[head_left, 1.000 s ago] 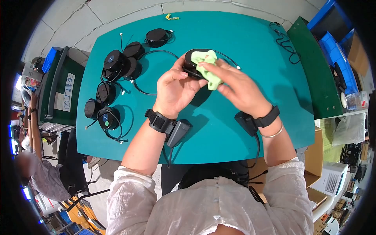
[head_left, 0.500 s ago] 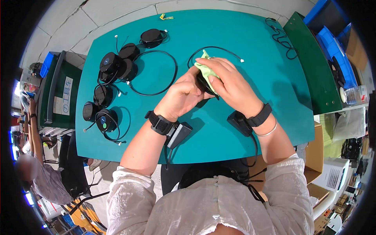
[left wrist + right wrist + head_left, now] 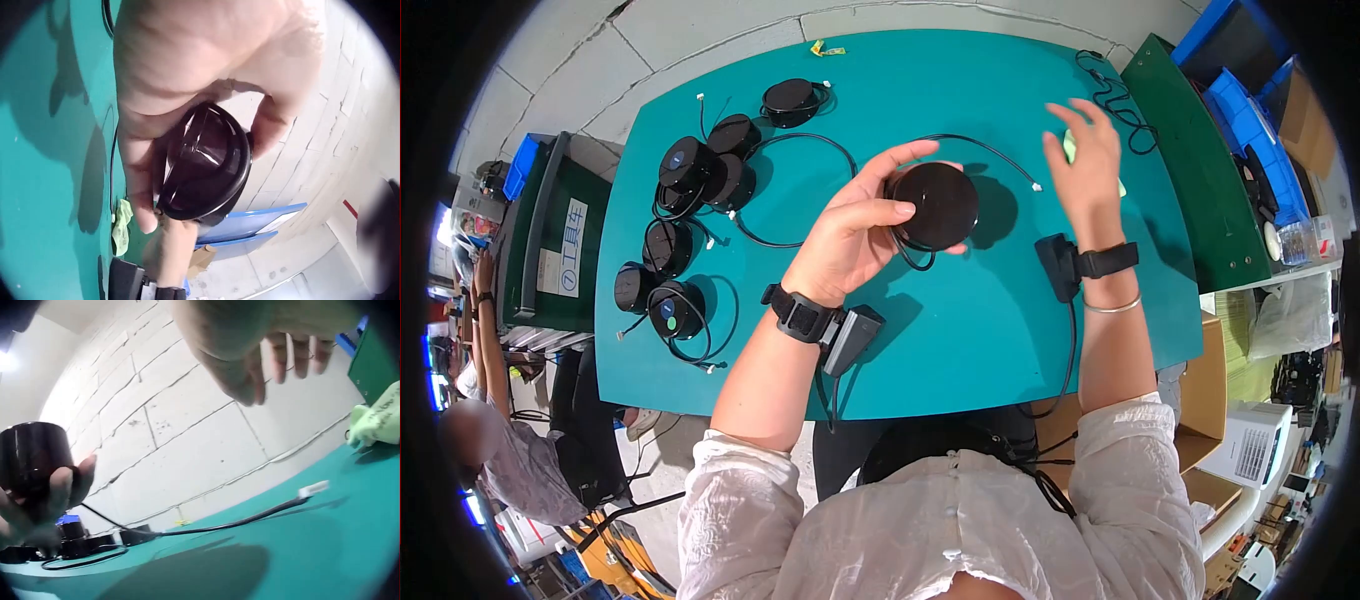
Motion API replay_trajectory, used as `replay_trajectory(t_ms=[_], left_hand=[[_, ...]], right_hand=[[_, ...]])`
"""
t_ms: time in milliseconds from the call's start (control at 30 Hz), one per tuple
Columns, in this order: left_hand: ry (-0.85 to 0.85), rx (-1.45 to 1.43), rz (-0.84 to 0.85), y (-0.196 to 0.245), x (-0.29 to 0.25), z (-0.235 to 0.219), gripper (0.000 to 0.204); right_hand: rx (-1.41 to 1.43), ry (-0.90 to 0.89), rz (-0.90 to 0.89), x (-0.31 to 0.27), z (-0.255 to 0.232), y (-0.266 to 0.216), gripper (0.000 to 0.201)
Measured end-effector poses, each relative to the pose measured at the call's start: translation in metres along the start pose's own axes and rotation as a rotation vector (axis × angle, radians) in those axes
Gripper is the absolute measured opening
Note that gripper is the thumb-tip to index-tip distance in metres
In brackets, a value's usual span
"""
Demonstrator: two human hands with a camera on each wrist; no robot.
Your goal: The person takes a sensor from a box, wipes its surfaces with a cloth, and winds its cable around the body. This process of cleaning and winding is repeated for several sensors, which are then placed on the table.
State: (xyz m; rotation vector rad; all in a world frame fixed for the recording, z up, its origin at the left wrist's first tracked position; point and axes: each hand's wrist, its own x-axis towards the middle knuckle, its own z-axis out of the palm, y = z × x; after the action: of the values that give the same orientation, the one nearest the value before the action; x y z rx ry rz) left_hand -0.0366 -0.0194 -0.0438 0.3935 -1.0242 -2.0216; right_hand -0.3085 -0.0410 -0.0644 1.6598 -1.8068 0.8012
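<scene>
In the head view my left hand (image 3: 850, 228) grips a round black device (image 3: 937, 206) by its side, thumb near its top edge. Its black cable (image 3: 985, 149) runs right to a white connector. My right hand (image 3: 1090, 165) is raised at the right with fingers spread, holding nothing. Partly hidden behind it, a light green cloth (image 3: 1070, 147) lies on the table. The left wrist view shows the device (image 3: 206, 162) between my fingers and thumb, and the cloth (image 3: 122, 228) beyond. In the right wrist view the cloth (image 3: 378, 422) lies apart from my fingers.
Several black round devices (image 3: 685, 165) with cables stand at the left of the green table (image 3: 960, 340). A black cable (image 3: 1122, 105) lies at the back right, a small yellow wrapper (image 3: 827, 49) at the back edge. Green cabinets flank the table; another person (image 3: 520, 455) is at the far left.
My right hand has let go of the green cloth and moved right, off the device. The cloth now lies at the right. My left hand still holds the device, its round face now exposed.
</scene>
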Motion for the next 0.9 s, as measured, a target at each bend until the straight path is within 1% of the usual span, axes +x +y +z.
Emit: replay_trajectory(t_ms=[67, 100, 133, 167, 200, 233, 267, 300, 333, 400, 433, 467, 533, 567, 600, 633, 667, 700, 733, 800, 833, 867, 900], left_hand=[[-0.059, 0.087, -0.058, 0.001, 0.0, -0.002, 0.071], [-0.057, 0.086, -0.059, 0.0, -0.001, -0.003, 0.071], [-0.101, 0.155, -0.069, -0.002, -0.001, -0.003, 0.074], [-0.147, 0.224, -0.078, -0.003, -0.002, -0.002, 0.078], [-0.148, 0.223, -0.082, -0.004, -0.002, -0.001, 0.078], [-0.167, 0.245, -0.092, -0.005, -0.002, 0.0, 0.081], [-0.187, 0.267, -0.102, -0.005, -0.002, 0.001, 0.084], [-0.205, 0.315, -0.087, 0.0, -0.002, 0.002, 0.09], [-0.214, 0.325, -0.077, 0.005, 0.003, 0.001, 0.09], [-0.235, 0.259, -0.106, 0.009, 0.0, 0.003, 0.096], [-0.236, 0.261, -0.108, 0.009, 0.0, 0.004, 0.096], [-0.257, 0.27, -0.103, 0.01, -0.002, 0.004, 0.099], [-0.275, 0.277, -0.1, 0.009, -0.002, 0.004, 0.102], [-0.297, 0.238, -0.104, 0.008, -0.002, 0.002, 0.099], [-0.317, 0.197, -0.108, 0.006, -0.002, 0.0, 0.096], [-0.314, 0.195, -0.109, 0.003, -0.001, -0.003, 0.096], [-0.241, 0.258, -0.091, 0.001, 0.0, -0.007, 0.095], [-0.168, 0.32, -0.072, 0.0, 0.001, -0.009, 0.095], [-0.165, 0.32, -0.071, 0.001, 0.002, -0.01, 0.095], [0.004, 0.28, -0.13, 0.006, 0.002, -0.012, 0.087], [0.009, 0.232, -0.177, 0.012, 0.001, -0.008, 0.075], [0.012, 0.233, -0.177, 0.012, 0.001, -0.008, 0.075], [0.061, 0.101, -0.136, 0.012, 0.002, -0.007, 0.07]], right_hand=[[0.701, -0.217, -0.071, 0.006, -0.025, -0.029, 0.025], [0.854, -0.324, -0.107, 0.004, -0.028, -0.038, 0.025], [1.008, -0.431, -0.144, 0.001, -0.031, -0.046, 0.026], [1.084, -0.467, -0.169, -0.004, -0.031, -0.054, 0.027], [1.16, -0.502, -0.193, -0.01, -0.028, -0.06, 0.028], [1.158, -0.528, -0.239, -0.011, -0.024, -0.062, 0.029], [1.157, -0.527, -0.235, -0.012, -0.022, -0.06, 0.029], [1.225, -0.597, -0.21, -0.012, -0.02, -0.058, 0.03], [1.289, -0.655, -0.198, -0.007, -0.015, -0.056, 0.031], [1.322, -0.678, -0.174, -0.01, -0.017, -0.056, 0.029], [1.356, -0.703, -0.151, -0.012, -0.018, -0.056, 0.028], [1.356, -0.701, -0.149, -0.013, -0.016, -0.057, 0.028], [1.127, -0.625, -0.39, -0.015, -0.012, -0.063, 0.024], [1.141, -0.561, -0.378, -0.017, -0.012, -0.066, 0.019], [1.143, -0.565, -0.376, -0.015, -0.013, -0.064, 0.019], [1.065, -0.525, -0.363, -0.011, -0.016, -0.061, 0.018], [0.988, -0.485, -0.35, -0.006, -0.019, -0.059, 0.017], [1.003, -0.454, -0.267, -0.004, -0.026, -0.061, 0.015], [1.004, -0.455, -0.27, -0.003, -0.03, -0.061, 0.015], [0.973, -0.532, -0.12, -0.002, -0.033, -0.06, 0.015], [0.981, -0.505, -0.151, -0.004, -0.03, -0.06, 0.018], [0.983, -0.507, -0.152, -0.006, -0.027, -0.06, 0.018], [0.985, -0.55, -0.132, -0.009, -0.024, -0.06, 0.022]])
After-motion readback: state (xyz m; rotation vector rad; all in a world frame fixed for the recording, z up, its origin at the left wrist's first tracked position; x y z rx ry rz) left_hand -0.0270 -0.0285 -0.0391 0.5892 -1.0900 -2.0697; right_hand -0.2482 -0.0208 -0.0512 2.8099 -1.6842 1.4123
